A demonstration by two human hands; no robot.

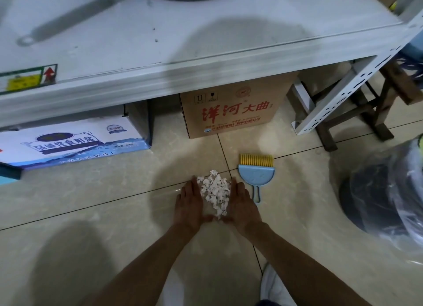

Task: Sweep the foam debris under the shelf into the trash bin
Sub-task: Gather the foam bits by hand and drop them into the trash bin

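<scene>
Foam (215,192) sits in one loose pile on floor, in front of shelf (160,74), between both palms. Left hand (188,201) and right hand (240,200) flat, fingers straight, cupping pile sides, gripping nothing. One brush-and-dustpan set (256,171) just right of pile, untouched. One bin (380,195) with plastic liner near right edge. Two boxes under shelf. Risk imo: bits super light, fast squeeze or lift scatters them back under shelf, some slip through gap at wrists.
</scene>
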